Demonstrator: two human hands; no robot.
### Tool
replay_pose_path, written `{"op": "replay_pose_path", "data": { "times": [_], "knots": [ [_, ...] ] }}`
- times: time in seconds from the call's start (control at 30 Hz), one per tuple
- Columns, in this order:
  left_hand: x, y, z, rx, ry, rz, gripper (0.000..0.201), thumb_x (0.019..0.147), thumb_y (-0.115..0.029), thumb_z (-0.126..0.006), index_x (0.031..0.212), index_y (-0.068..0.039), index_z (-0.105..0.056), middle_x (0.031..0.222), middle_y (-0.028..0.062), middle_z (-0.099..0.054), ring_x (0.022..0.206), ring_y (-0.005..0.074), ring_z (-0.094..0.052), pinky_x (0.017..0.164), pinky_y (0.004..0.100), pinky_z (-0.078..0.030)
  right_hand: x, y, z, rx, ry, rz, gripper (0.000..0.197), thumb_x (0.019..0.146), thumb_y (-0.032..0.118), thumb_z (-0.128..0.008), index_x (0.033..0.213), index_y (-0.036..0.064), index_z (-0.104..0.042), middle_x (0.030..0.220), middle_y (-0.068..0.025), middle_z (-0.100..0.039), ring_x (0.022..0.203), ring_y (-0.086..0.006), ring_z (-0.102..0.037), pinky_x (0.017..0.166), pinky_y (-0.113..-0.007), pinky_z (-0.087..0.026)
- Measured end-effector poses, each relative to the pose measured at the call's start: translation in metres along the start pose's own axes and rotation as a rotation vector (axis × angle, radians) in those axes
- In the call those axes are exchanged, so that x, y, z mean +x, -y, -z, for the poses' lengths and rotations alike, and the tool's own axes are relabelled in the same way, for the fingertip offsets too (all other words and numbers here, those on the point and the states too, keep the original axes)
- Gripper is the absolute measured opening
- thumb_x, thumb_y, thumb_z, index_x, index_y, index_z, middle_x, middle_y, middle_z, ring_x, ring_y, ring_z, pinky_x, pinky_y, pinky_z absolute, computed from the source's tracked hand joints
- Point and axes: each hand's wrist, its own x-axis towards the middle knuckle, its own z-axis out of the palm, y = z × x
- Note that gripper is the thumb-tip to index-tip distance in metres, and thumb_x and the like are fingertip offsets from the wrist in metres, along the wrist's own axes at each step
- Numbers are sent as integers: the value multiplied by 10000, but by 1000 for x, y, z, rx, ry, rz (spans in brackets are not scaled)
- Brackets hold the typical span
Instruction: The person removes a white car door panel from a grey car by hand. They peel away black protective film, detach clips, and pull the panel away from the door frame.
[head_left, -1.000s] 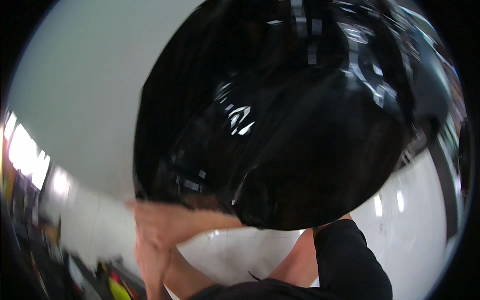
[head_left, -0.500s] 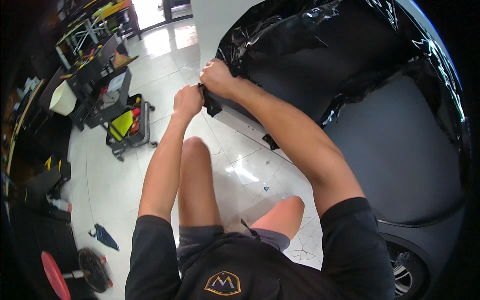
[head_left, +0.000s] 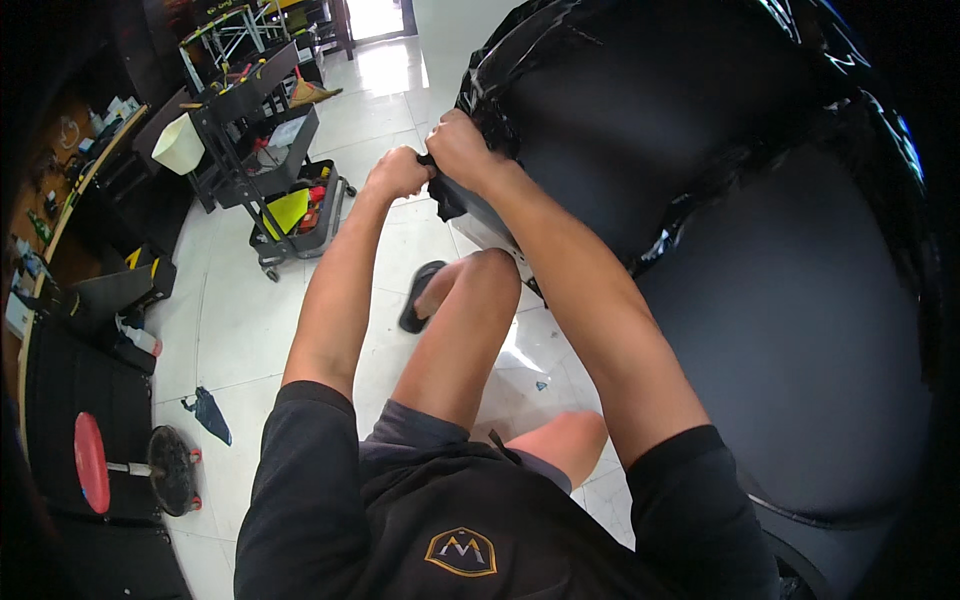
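Black glossy film (head_left: 600, 90) is draped over the matte black car (head_left: 800, 330) on the right side of the view, and both hands are clamped onto its corner at the top centre. Left hand (head_left: 398, 172) is balled into a fist, fingers curled tight around the film's edge. Right hand (head_left: 462, 148) sits just beside it, touching or nearly touching, fingers folded down over the same bunched corner, knuckles up. Both arms reach straight out from the lower edge, bare from the short black sleeves.

Below the hands, the film corner hangs in a dark fold against the car's lower edge, just above a raised bare knee (head_left: 487, 270). A foot in a dark sandal (head_left: 420, 297) is planted on the white tiled floor (head_left: 240, 330), which shines with window light.

Over on the left, a black cart on wheels (head_left: 290, 200) stands well apart from the hands, loaded with yellow and red items, a pale bucket (head_left: 180, 145) hanging by its upper shelf. Nearer the lower left, a red round stool (head_left: 92, 462) lies on its side next to a dark mat, and a small dark-blue rag (head_left: 208, 412) sits crumpled on the tiles near it. Along the far left rim runs a workbench (head_left: 60, 215) scattered with small things too blurred to tell apart.
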Motion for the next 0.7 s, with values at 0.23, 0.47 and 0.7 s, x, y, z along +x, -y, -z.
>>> {"op": "replay_pose_path", "data": {
  "times": [0.23,0.47,0.7],
  "knots": [
    [20,8,9,205,192,6,340,867,-281,-603,891,17,-765,827,182,-751,741,263,-752,662,393,-613,1,1,-8,70,-82,-4,158,751,136,-619,746,64,-761,775,-142,-731,802,-295,-690,860,-407,-502],
    [-3,-18,-40,89,20,47,302,921,-247,-574,974,-19,-765,954,189,-761,848,312,-753,781,414,-592,-22,-25,-8,6,-69,-70,91,718,85,-691,754,40,-762,846,-152,-745,951,-312,-683,895,-412,-514],
    [-22,5,-248,-710,295,404,489,1040,-452,-483,1129,-4,-656,938,130,-718,732,283,-726,662,419,-570,-153,146,67,886,-334,-690,359,934,59,-611,1293,48,-628,1292,-226,-626,1221,-431,-596,1023,-459,-485]
  ]
}}
